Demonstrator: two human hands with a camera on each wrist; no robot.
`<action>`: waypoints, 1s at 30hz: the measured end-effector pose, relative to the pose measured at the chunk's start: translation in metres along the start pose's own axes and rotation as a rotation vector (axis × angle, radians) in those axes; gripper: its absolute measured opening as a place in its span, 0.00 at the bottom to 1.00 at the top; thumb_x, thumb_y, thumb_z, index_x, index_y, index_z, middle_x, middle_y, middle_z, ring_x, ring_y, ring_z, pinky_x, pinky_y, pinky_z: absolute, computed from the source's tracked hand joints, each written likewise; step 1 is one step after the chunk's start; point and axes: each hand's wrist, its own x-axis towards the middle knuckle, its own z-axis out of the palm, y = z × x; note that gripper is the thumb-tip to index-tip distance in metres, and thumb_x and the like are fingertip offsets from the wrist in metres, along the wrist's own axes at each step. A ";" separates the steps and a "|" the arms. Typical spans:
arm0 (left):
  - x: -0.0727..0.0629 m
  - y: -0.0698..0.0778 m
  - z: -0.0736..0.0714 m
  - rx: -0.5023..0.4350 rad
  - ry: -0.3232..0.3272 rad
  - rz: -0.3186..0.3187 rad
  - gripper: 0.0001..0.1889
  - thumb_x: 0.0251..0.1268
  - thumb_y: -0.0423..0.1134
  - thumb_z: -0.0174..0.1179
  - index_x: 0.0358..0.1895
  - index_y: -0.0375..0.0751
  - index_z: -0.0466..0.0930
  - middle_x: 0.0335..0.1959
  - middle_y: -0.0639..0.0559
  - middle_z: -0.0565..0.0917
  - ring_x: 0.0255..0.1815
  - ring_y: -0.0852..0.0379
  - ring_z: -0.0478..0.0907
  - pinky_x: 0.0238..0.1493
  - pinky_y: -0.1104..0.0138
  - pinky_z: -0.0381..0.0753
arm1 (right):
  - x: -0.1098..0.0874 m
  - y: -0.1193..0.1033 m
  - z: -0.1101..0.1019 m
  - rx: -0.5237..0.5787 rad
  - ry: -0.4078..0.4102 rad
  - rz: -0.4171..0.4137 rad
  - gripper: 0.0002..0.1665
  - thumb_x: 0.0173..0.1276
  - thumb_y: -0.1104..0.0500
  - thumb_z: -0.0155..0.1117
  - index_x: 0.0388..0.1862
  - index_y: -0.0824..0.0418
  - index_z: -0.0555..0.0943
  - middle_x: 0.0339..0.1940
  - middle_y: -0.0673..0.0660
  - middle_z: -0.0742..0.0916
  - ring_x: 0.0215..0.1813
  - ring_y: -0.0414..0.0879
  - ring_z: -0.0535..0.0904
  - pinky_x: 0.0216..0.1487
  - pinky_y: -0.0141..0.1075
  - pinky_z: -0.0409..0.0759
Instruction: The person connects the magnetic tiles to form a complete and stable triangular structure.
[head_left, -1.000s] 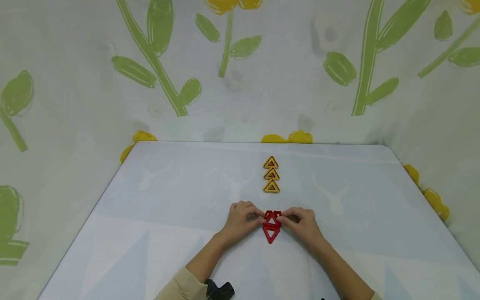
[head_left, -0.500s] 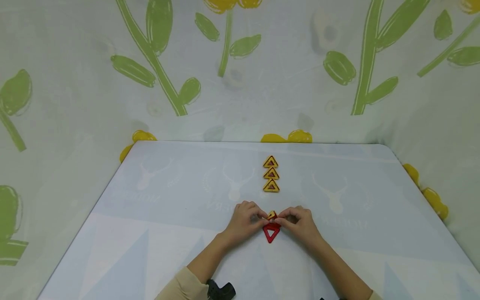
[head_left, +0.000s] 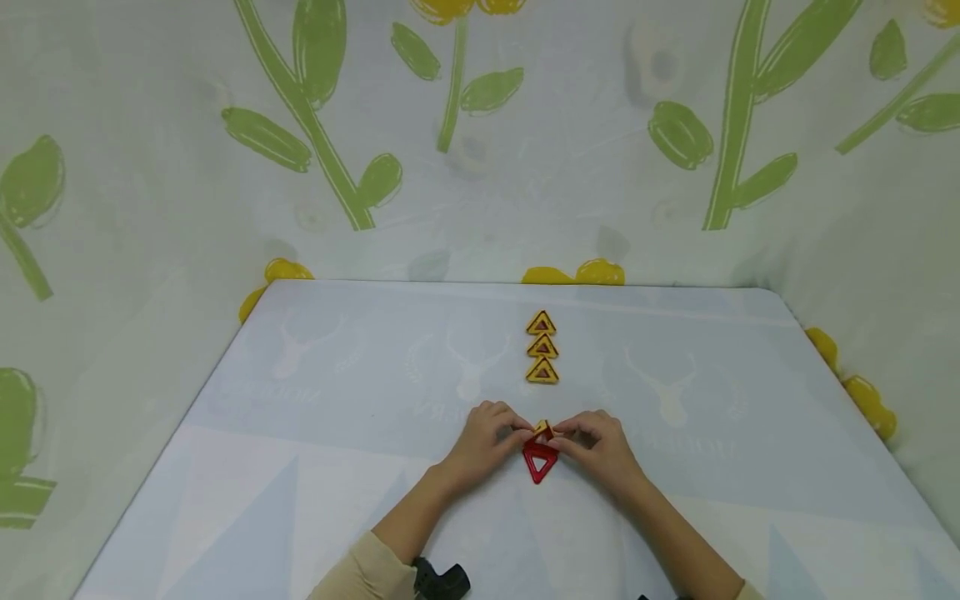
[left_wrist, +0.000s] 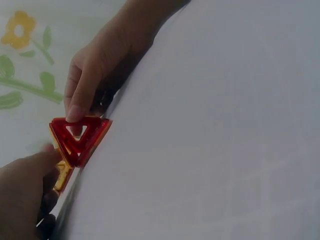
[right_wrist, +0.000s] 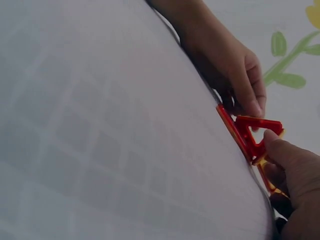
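Red and yellow triangular magnetic tiles, joined and partly folded up, stand between my hands on the table. One red tile (head_left: 538, 465) lies toward me with its point facing me; behind it a yellow tile (head_left: 542, 427) shows above my fingertips. My left hand (head_left: 486, 437) pinches the folded tiles from the left, and my right hand (head_left: 597, 439) pinches them from the right. In the right wrist view, my right thumb presses an upright red tile (right_wrist: 257, 123). The left wrist view shows a red tile (left_wrist: 76, 122) in front of the others, the fingers on both sides of it.
Three yellow triangular tiles (head_left: 542, 372) with reddish centres lie in a column farther back on the pale table (head_left: 360, 358). A flower-patterned sheet (head_left: 555, 200) rises behind the table's back edge. A black object (head_left: 442, 579) sits by my left sleeve.
The tiles behind the front red one have folded upward from lying nearly flat, and yellow now shows at their far side. My hands have drawn slightly closer together. The yellow column stays put.
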 end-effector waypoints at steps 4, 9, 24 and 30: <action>-0.001 -0.005 -0.001 0.041 -0.021 -0.002 0.09 0.60 0.37 0.63 0.43 0.46 0.84 0.37 0.56 0.79 0.40 0.59 0.69 0.44 0.66 0.68 | 0.000 0.000 0.001 -0.065 -0.007 -0.035 0.09 0.49 0.62 0.75 0.31 0.55 0.88 0.28 0.43 0.86 0.34 0.36 0.73 0.37 0.34 0.65; -0.002 -0.006 -0.005 0.103 -0.057 0.010 0.15 0.58 0.37 0.64 0.50 0.44 0.82 0.40 0.53 0.78 0.41 0.57 0.69 0.44 0.65 0.69 | 0.000 0.000 0.001 -0.084 -0.002 -0.038 0.10 0.49 0.61 0.76 0.33 0.55 0.88 0.30 0.44 0.87 0.34 0.36 0.75 0.37 0.34 0.65; -0.003 -0.007 -0.007 0.118 -0.119 0.013 0.21 0.55 0.44 0.67 0.54 0.46 0.81 0.42 0.53 0.77 0.43 0.57 0.67 0.46 0.64 0.68 | -0.002 -0.002 -0.001 -0.150 -0.058 -0.072 0.18 0.43 0.57 0.79 0.37 0.56 0.88 0.32 0.45 0.84 0.37 0.38 0.71 0.40 0.38 0.63; 0.000 -0.009 -0.009 0.149 -0.159 0.053 0.21 0.53 0.49 0.67 0.52 0.49 0.82 0.42 0.55 0.76 0.43 0.59 0.66 0.46 0.64 0.67 | -0.002 -0.003 -0.009 -0.177 -0.219 -0.071 0.34 0.36 0.48 0.82 0.47 0.53 0.84 0.41 0.46 0.81 0.43 0.40 0.67 0.45 0.42 0.60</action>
